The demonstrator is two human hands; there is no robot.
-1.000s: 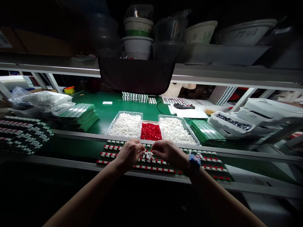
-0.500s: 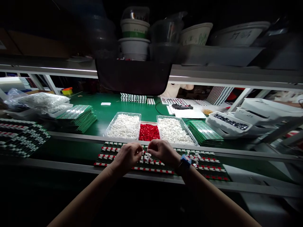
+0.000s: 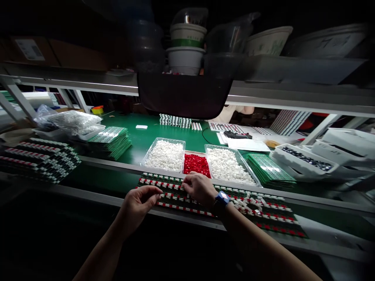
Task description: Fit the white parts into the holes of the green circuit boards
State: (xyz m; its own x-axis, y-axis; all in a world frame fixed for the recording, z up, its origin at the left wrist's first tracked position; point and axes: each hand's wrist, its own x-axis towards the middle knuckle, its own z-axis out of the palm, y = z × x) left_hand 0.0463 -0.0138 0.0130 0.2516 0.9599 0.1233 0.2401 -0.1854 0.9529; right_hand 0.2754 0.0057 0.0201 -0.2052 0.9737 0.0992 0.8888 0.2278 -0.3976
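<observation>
Left hand (image 3: 137, 207) pulled back, right hand (image 3: 199, 189) on ridged green circuit board (image 3: 172, 200)

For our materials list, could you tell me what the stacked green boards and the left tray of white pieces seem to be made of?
The stacked green boards look like fibreglass circuit board with a glossy green coating, given their flat, stiff edges. The left tray looks like thin clear plastic: white pieces show through its walls.
</observation>
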